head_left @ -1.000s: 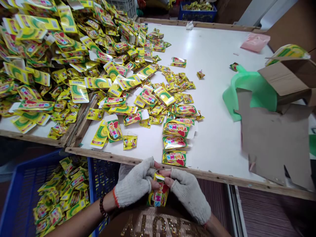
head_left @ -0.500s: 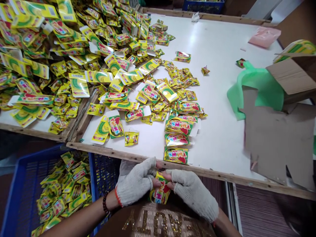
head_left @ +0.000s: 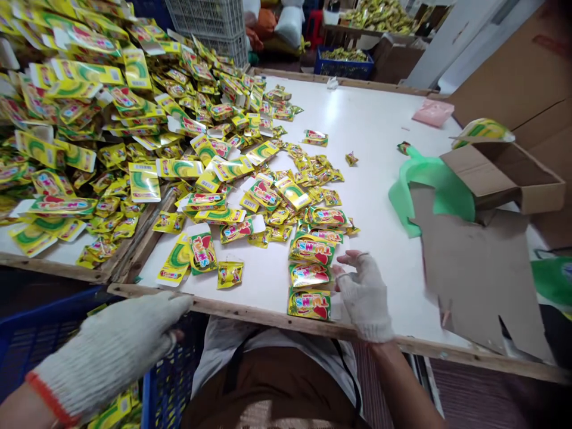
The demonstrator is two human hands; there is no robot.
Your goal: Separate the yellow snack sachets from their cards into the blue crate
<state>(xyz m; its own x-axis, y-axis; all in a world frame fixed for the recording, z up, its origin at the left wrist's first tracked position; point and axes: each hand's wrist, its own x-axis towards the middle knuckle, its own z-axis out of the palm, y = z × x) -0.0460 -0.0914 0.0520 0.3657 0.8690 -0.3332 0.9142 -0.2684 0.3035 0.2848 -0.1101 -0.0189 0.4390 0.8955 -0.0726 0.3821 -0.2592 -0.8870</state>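
My right hand (head_left: 364,295), in a white knitted glove with bare fingertips, is at the right end of a column of small green-and-yellow TWINS candy boxes (head_left: 310,275). Its fingers are apart, and I cannot tell whether they touch the box beside them. My left hand (head_left: 118,345), gloved alike, is over a blue plastic crate (head_left: 163,381) below the table edge. The fingers look extended and spread, with nothing visible in them. More yellow candy boxes lie in the crate, partly hidden by this hand.
A large heap of candy boxes and wrapped candies (head_left: 134,107) covers the left side. The white table (head_left: 370,131) has a wooden rim (head_left: 259,313). A green scoop (head_left: 404,190), torn cardboard (head_left: 473,268) and an open carton (head_left: 536,179) are at right.
My hands have separated. The left moved left and down over the crate; the candy box both hands held is no longer visible. The right moved up to the boxes. The view tilted up.
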